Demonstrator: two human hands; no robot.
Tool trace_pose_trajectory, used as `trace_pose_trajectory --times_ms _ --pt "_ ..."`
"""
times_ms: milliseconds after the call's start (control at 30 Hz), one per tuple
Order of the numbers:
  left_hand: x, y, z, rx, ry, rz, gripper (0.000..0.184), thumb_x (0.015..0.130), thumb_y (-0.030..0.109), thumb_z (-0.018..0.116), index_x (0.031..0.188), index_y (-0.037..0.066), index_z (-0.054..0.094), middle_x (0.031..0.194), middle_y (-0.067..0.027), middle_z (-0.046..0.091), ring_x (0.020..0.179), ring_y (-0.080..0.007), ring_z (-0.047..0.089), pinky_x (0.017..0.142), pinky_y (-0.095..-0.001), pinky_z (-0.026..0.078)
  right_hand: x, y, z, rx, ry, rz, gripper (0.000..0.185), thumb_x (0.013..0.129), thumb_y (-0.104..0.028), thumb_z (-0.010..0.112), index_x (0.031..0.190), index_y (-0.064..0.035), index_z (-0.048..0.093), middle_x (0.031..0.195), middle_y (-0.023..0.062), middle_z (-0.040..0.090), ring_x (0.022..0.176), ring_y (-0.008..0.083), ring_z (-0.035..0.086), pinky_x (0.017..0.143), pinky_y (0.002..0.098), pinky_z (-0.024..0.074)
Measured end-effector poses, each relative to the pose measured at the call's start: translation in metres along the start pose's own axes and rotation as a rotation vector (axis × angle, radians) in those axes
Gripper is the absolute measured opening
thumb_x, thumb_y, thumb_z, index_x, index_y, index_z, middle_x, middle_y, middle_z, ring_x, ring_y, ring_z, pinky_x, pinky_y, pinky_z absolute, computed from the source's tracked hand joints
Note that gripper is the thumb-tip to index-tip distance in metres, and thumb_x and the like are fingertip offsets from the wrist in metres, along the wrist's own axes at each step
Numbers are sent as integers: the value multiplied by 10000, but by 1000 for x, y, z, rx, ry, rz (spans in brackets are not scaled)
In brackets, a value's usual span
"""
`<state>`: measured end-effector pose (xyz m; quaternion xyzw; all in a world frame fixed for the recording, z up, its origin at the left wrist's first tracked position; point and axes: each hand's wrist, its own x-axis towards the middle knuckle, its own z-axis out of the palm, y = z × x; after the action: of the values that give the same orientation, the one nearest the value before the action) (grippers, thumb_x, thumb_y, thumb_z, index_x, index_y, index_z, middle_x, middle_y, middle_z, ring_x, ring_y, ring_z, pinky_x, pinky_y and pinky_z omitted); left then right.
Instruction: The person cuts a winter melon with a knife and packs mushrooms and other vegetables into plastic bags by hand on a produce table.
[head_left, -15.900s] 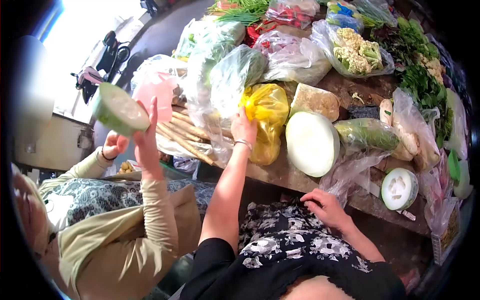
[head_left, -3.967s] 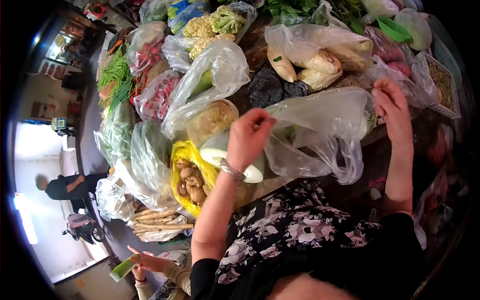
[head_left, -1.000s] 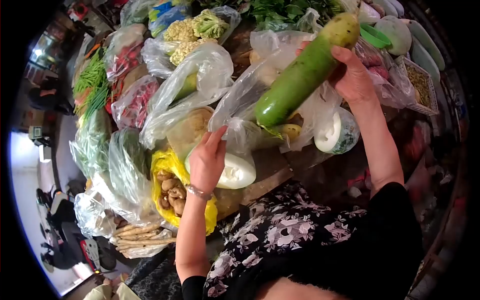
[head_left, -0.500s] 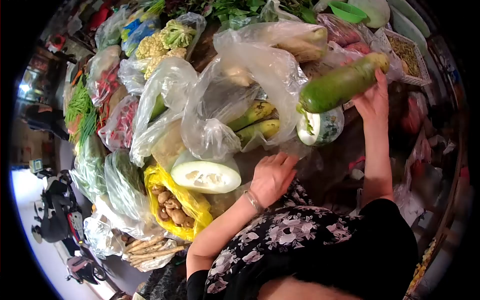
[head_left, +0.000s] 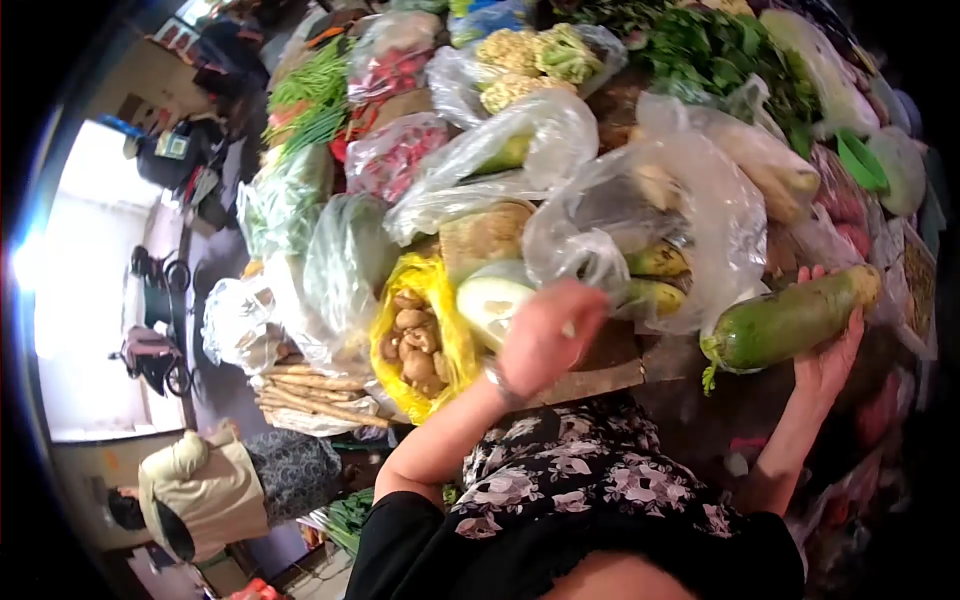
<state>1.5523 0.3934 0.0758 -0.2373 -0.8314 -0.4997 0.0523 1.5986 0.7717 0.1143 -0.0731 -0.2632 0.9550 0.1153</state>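
Observation:
My right hand (head_left: 832, 350) is closed round a long green radish (head_left: 790, 325), held level at the right, its leafy stub towards the left. Blurred, my left hand (head_left: 555, 335) has its fingers curled in; a small pale spot shows at them, too unclear to name. It is over the edge of a cut white melon (head_left: 488, 303) and partly covers it. Between the hands an open clear plastic bag (head_left: 735, 235) lies spread, with more green radishes (head_left: 655, 295) at its mouth. Left of the melon is a yellow bag (head_left: 455, 345) of brown mushrooms (head_left: 415, 345).
Bagged cauliflower (head_left: 530, 60), white radishes (head_left: 760, 165), leafy greens (head_left: 705, 50) and bagged red vegetables (head_left: 400, 155) fill the back. Long pale roots (head_left: 320, 390) lie at the left front. Another person (head_left: 205, 490) is at the lower left, beyond the table.
The view has turned. My left hand has moved left from the table's front edge to the cut melon, and its fingers have curled. My right hand has lowered the green radish, still held.

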Motion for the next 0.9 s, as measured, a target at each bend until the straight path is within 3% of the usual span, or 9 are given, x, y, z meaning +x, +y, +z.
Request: trace_pose_trajectory --times_ms 133,233,300,400,500,600,767,800,900 --pt "0 -63 -97 303 432 -147 175 829 18 653 1000 53 670 871 -110 656 763 -245 653 692 -348 518 28 51 65 -91 -173 39 676 882 -284 688 1419 -3 388 1435 249 441 1358 419 394 1148 533 304" --pt "-7 -108 -140 354 503 -258 199 812 15 654 1004 61 675 898 -114 649 731 -262 639 676 -363 515 42 104 122 -244 -189 10 636 878 -264 684 1365 57 430 1394 250 490 1299 355 486 1109 482 379" --pt "-6 -128 -155 485 435 -254 256 801 25 660 1051 79 678 930 -118 646 725 -278 629 654 -365 509 57 143 148 -348 -275 -85 556 870 -230 702 1300 50 488 1308 202 564 1221 316 556 1073 450 419" --pt "9 -155 -153 502 262 -101 454 759 23 632 1199 136 640 1107 -104 620 991 -316 589 833 -437 458 77 206 174 -468 -315 -254 471 837 -151 755 1226 2 538 1178 126 633 1168 275 590 1038 403 446" --pt "33 -161 -143 655 110 -114 564 753 3 611 1292 168 591 1207 -89 595 1100 -308 551 926 -467 392 99 262 177 -641 -335 -393 525 825 -100 778 1264 -36 498 1138 74 623 1034 174 598 946 326 471" --pt "37 -196 -137 815 16 -153 555 779 40 574 1315 188 576 1129 -63 613 1064 -279 554 893 -440 385 116 312 174 -713 -325 -430 528 813 -106 793 1242 -35 493 1092 54 616 992 154 586 909 309 481" --pt "12 -211 -147 891 13 -162 163 811 141 565 908 129 697 846 -65 626 937 -259 582 844 -419 362 138 371 162 -858 -338 -376 623 798 -27 790 1308 -31 431 1192 42 549 1041 136 556 930 289 468" --pt "9 -205 -149 887 11 -158 163 811 141 565 908 129 697 846 -65 626 937 -259 582 844 -419 362 140 382 164 -861 -334 -379 623 798 -27 790 1308 -31 431 1192 42 549 1041 136 556 930 289 468" --pt "5 -186 -151 890 30 -116 72 775 190 610 800 132 645 853 -47 609 911 -252 575 827 -414 361 136 408 178 -716 -321 -400 636 758 -162 844 1237 -42 444 1119 67 558 1006 170 560 898 310 467"
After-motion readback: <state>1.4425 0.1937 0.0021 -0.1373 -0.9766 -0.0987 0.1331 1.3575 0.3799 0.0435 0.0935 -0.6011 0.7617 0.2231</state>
